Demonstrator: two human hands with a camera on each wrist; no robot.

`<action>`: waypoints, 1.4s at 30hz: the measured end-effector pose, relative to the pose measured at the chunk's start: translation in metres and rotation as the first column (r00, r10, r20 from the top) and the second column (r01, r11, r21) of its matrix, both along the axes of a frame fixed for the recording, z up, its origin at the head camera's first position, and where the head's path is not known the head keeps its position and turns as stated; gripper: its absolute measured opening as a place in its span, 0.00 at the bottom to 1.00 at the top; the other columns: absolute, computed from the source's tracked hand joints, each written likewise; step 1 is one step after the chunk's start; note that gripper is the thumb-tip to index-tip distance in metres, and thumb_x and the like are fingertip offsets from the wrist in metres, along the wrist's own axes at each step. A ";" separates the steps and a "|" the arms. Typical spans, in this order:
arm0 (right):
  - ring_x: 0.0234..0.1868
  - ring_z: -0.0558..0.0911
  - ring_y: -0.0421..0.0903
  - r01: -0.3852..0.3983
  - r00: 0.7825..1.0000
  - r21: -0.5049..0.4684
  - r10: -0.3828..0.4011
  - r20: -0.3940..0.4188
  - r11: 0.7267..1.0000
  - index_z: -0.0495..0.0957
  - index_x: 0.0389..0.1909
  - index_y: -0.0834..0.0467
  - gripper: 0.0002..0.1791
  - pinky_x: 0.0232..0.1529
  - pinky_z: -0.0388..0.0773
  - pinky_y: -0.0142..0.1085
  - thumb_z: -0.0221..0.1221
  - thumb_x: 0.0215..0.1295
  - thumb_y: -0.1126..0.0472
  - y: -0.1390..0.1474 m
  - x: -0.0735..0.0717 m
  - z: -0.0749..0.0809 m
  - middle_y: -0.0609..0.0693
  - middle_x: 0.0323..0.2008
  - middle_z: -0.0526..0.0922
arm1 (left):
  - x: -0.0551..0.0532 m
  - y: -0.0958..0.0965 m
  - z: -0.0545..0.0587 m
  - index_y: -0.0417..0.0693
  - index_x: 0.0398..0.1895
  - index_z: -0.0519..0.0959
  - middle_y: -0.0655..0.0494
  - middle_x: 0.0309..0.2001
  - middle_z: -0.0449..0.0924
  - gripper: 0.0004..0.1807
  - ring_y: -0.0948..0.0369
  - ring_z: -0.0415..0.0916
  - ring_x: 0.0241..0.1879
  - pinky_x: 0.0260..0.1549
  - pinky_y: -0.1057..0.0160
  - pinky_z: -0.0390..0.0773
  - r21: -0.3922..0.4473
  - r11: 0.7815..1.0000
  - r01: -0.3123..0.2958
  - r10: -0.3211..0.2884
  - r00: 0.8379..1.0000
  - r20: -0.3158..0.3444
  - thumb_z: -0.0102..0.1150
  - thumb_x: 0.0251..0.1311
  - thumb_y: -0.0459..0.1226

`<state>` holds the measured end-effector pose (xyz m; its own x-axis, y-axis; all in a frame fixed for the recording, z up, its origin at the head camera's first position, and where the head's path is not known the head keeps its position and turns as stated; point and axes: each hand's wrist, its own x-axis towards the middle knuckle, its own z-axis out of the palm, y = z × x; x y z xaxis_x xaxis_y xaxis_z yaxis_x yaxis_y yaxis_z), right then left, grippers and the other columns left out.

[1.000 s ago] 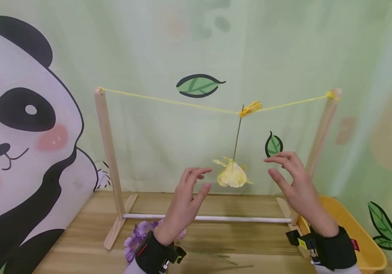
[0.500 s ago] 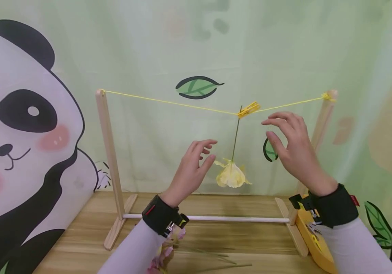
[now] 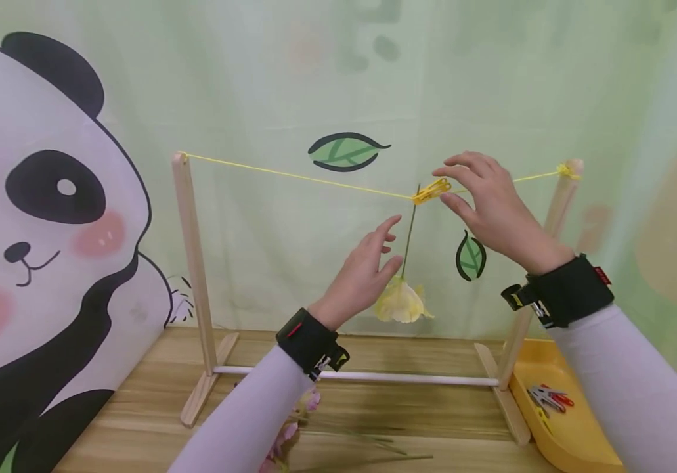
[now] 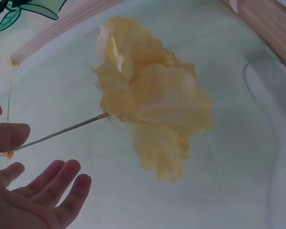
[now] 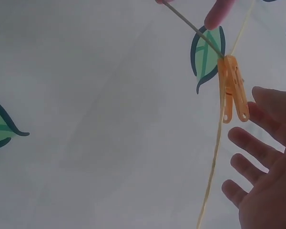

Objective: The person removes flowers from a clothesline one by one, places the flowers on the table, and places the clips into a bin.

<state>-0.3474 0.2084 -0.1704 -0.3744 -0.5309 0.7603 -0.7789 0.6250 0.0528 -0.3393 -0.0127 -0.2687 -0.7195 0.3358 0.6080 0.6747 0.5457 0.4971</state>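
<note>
A yellow clothespin (image 3: 431,191) clips a pale yellow artificial flower (image 3: 400,301) by its stem to a yellow string (image 3: 297,176), blossom hanging downward. My right hand (image 3: 486,203) is at the clothespin's handle end, thumb below and fingers above it in the head view. In the right wrist view its fingers are spread and relaxed, the tips right beside the clothespin (image 5: 232,90). Close to the flower's stem (image 4: 66,130) is my left hand (image 3: 362,276), thumb and fingers apart with nothing gripped between them. In the head view this hand overlaps the blossom's left edge.
Two wooden posts (image 3: 193,263) joined by a white rod (image 3: 409,378) hold the string. A yellow tray (image 3: 580,427) with several clips (image 3: 551,397) stands at the right. Pink-purple flowers (image 3: 282,440) and loose stems (image 3: 397,458) lie on the wooden table in front.
Both hands have risen from low in front of the rack. The right hand has moved up and left to the clothespin, the left up and right to the stem. The flower hangs as before.
</note>
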 end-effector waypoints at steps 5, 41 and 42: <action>0.62 0.63 0.64 0.040 0.995 0.079 -0.048 0.091 0.996 0.74 0.57 0.63 0.18 0.60 0.56 0.64 0.57 0.68 0.62 -0.002 -0.006 0.008 0.64 0.56 0.73 | -0.005 0.008 0.007 0.63 0.75 0.46 0.49 0.61 0.71 0.36 0.55 0.72 0.57 0.55 0.54 0.74 -0.002 1.000 0.024 -0.024 0.999 0.042 0.52 0.70 0.39; 0.40 0.66 0.57 0.046 0.999 -0.180 -0.050 -0.020 0.983 0.79 0.34 0.69 0.02 0.47 0.61 0.50 0.60 0.61 0.74 -0.020 -0.016 0.017 0.60 0.31 0.79 | -0.014 0.012 0.010 0.61 0.69 0.61 0.56 0.36 0.81 0.34 0.67 0.79 0.31 0.31 0.69 0.79 0.139 0.990 -0.017 0.030 0.995 -0.097 0.57 0.63 0.28; 0.40 0.66 0.57 0.044 0.998 -0.205 -0.052 -0.033 0.978 0.79 0.34 0.69 0.02 0.47 0.61 0.49 0.60 0.61 0.74 -0.020 -0.016 0.018 0.60 0.31 0.79 | -0.014 0.011 0.010 0.61 0.68 0.61 0.57 0.36 0.81 0.34 0.67 0.79 0.32 0.31 0.69 0.79 0.145 0.989 -0.015 0.029 0.995 -0.093 0.58 0.63 0.28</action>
